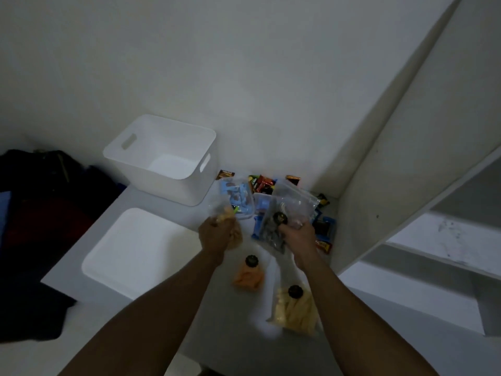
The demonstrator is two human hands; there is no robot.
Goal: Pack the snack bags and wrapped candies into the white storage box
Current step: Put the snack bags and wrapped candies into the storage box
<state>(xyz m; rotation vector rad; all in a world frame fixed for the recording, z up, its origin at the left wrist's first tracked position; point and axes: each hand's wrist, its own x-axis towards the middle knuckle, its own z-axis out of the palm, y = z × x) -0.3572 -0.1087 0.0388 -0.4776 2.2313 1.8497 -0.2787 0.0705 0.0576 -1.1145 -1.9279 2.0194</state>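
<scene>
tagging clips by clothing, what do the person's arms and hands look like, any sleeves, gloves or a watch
The left hand and right hand are bare: no gloves, and no watch or band at either wrist. No sleeve shows on either arm up to the bottom edge of the frame. The light is dim, so small rings cannot be ruled out.

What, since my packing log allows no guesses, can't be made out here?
Head view only:
- White storage box: its near wall hides the front of its floor.
- Wrapped candies: dim, too small to read; clear bags cover some.
- Left hand: its back hides the fingers and part of the pale snack bag.
- Right hand: its clear bags overlap, so their number is unclear.
</scene>
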